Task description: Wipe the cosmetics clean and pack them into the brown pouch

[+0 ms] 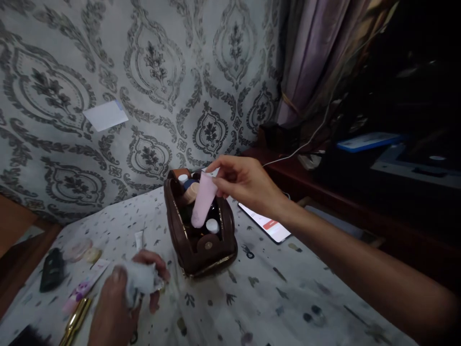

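My right hand [236,180] pinches a pale pink squeeze tube [204,199] by its flat upper end. The tube hangs tilted over the opening of a brown toiletry bag [173,221], which stands unzipped. Inside the bag are several bottles and tubs, among them a white-capped container [212,226] and a beige-capped bottle [190,193]. To the left of the bag, my left hand [115,293] is curled around a crumpled white tissue [140,278], somewhat blurred. Just behind that hand lies a small white tube [139,240].
Left on the patterned cloth [216,317] lie a dark green case [52,270], a pink-and-white tube [86,286] and a gold tube [75,322]. A lit phone [277,232] is right of the bag, under my forearm. A patterned wall [173,96] rises behind.
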The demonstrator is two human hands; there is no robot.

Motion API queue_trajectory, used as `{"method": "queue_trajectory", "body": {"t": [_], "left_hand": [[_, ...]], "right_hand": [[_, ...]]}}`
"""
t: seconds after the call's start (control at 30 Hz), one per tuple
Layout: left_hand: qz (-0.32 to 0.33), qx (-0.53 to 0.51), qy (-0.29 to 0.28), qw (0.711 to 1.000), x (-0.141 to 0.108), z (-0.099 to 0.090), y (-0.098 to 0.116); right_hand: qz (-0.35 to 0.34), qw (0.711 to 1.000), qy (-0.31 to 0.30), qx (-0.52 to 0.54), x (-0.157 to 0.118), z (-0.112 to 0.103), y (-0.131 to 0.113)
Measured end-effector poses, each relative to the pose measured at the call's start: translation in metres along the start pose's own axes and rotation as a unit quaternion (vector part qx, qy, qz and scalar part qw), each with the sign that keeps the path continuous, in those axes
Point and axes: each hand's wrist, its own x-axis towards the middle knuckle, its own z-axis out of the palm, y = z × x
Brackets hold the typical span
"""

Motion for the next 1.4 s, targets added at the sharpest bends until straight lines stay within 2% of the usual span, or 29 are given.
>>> {"method": "queue_trajectory", "body": {"t": [0.07, 0.1, 0.17, 0.2, 0.23, 0.3, 0.43, 0.5, 0.57, 0.83, 0.93, 1.03, 1.23, 1.4], "left_hand": [[0.033, 0.004, 0.010, 0.999, 0.023, 0.000, 0.029], [0.073, 0.024, 0.025, 0.997, 0.036, 0.002, 0.042], [0.158, 0.101, 0.007, 0.982, 0.065, 0.008, 0.066], [0.207, 0.176, -0.007, 0.962, 0.081, 0.012, 0.076], [0.268, 0.260, -0.036, 0.927, 0.096, 0.016, 0.085], [0.328, 0.399, -0.130, 0.846, 0.125, 0.024, 0.101], [0.332, 0.565, -0.212, 0.725, 0.160, 0.045, 0.119], [0.325, 0.609, -0.235, 0.684, 0.167, 0.055, 0.122], [0.318, 0.631, -0.243, 0.665, 0.171, 0.062, 0.121], [0.328, 0.628, -0.235, 0.665, 0.179, 0.073, 0.112], [0.321, 0.614, -0.226, 0.685, 0.181, 0.074, 0.110], [0.315, 0.589, -0.221, 0.711, 0.184, 0.066, 0.110], [0.320, 0.556, -0.222, 0.734, 0.186, 0.037, 0.115], [0.353, 0.555, -0.202, 0.726, 0.183, 0.029, 0.114]], "right_hand": [[0.015, 0.999, 0.020, 0.038, -0.003, -0.005, 0.002], [0.022, 0.998, 0.027, 0.054, -0.004, -0.007, 0.004], [0.030, 0.996, 0.037, 0.078, -0.007, -0.009, 0.007], [0.030, 0.995, 0.041, 0.087, -0.008, -0.010, 0.007], [0.028, 0.994, 0.044, 0.094, -0.009, -0.011, 0.008], [0.029, 0.993, 0.048, 0.100, -0.011, -0.014, 0.008], [0.032, 0.993, 0.074, 0.086, -0.014, -0.021, 0.005], [0.034, 0.993, 0.088, 0.073, -0.015, -0.024, 0.005], [0.037, 0.993, 0.099, 0.061, -0.016, -0.026, 0.007], [0.024, 0.994, 0.102, 0.040, -0.013, -0.027, 0.010], [0.021, 0.993, 0.110, 0.042, -0.012, -0.027, 0.010], [0.016, 0.991, 0.124, 0.041, -0.012, -0.027, 0.011], [0.028, 0.988, 0.143, 0.041, -0.014, -0.029, 0.010], [0.024, 0.989, 0.141, 0.039, -0.013, -0.026, 0.008]]}}
